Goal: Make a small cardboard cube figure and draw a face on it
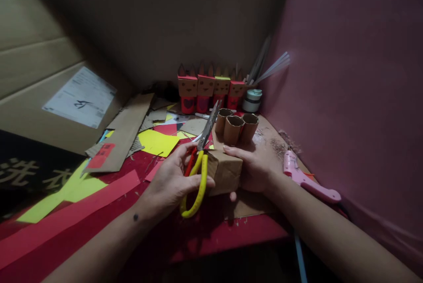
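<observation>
Your forearms (320, 225) lie nearest; your left hand (168, 181) grasps the scissors (204, 165), your right hand (256, 166) clasps the box (228, 170) sitting between both. Probably light and stiff but crushable, it's best held gently by its flat sides.

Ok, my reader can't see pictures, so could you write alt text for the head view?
A person's left hand holds scissors beside a small brown box held in the right hand. Three cardboard tubes and four box-headed figures stand beyond; a pink glue gun lies at the right.
</observation>
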`<state>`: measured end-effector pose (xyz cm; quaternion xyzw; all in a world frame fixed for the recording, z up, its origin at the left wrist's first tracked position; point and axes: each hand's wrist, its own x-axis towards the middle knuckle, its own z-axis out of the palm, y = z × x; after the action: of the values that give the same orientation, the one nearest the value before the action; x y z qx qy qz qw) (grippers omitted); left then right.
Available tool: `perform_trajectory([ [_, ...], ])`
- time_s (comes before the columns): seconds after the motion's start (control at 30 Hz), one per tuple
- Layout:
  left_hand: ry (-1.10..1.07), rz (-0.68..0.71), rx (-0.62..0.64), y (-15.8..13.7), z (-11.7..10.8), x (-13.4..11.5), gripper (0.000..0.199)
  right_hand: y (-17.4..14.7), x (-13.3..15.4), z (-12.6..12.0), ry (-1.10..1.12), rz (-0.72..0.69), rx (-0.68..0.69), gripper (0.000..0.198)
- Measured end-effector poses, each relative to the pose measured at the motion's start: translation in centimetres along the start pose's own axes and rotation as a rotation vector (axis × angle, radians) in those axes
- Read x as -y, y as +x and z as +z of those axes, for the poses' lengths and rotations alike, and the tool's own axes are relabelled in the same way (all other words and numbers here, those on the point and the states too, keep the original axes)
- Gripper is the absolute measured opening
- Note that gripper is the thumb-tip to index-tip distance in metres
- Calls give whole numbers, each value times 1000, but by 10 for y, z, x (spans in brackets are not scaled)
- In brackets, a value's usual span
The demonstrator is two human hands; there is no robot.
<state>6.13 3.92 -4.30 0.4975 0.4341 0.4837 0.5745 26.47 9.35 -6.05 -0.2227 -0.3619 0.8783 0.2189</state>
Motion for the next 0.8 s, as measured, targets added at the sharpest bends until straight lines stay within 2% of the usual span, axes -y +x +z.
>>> perform_trajectory([
  [0.13,103,35,23,2,-8,5,71,1,-2,-2,-40,-26,-33,45],
  [0.23,129,7,0,2,-9,0,73,1,-2,-6,-74,-10,-4,52],
  [0.37,67,-99,-67,1,-10,-9,74,1,-1,-7,-169,9,93,77],
  [0.43,-15,-157,-86,2,-13,-9,72,-1,-1,-4,-285,-104,39,81],
  [0.53,-143,-251,-52,4,-20,-7,53,-6,0,1,-547,-360,-165,78],
  [0.63,-186,-297,-32,5,-25,-6,43,-11,0,6,-773,-469,-285,100],
  [0.7,-200,-302,-33,4,-25,-6,42,-10,-3,8,-843,-521,-305,105],
  [0.8,-186,-313,-8,3,-22,-5,41,-6,-8,12,-788,-592,-231,93],
])
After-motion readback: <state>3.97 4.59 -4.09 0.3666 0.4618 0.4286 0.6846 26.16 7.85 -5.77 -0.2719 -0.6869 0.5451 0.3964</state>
